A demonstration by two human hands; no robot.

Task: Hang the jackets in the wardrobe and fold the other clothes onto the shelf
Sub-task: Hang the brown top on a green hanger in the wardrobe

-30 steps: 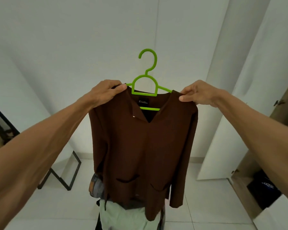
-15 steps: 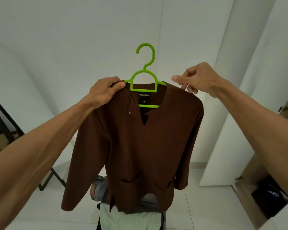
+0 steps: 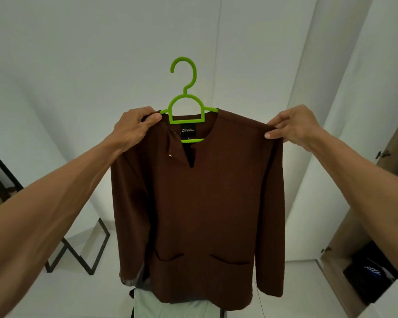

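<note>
From the head camera, a green hanger (image 3: 186,104) was held up in front of a white wall (image 3: 101,65), its hook pointing upward and touching nothing. A brown jacket (image 3: 205,191) hung on that hanger, front facing the camera, with the neck slit just below the hanger's lower bar and a black label (image 3: 188,130) showing between the hanger's two bars. Both sleeves dropped straight down on either side, and two pocket slits sat far below the hanger near the hem.

The left hand (image 3: 133,128) was just left of the hanger, thumb and fingers pinching the jacket's shoulder where the hanger's arm came out of the cloth. The right hand (image 3: 294,127) was farther out to the hanger's right, pinching the far end of the other shoulder between thumb and curled fingers, so the shoulder line was pulled taut and level.

Directly below the hanger, under the jacket's hem, a pale green garment (image 3: 170,306) lay partly hidden. Down and left of the hanger a black metal frame (image 3: 78,255) stood on the white floor (image 3: 67,294). Down and right of the hanger the wardrobe (image 3: 340,260) stood open, with a dark bag (image 3: 365,278) on its bottom board.
</note>
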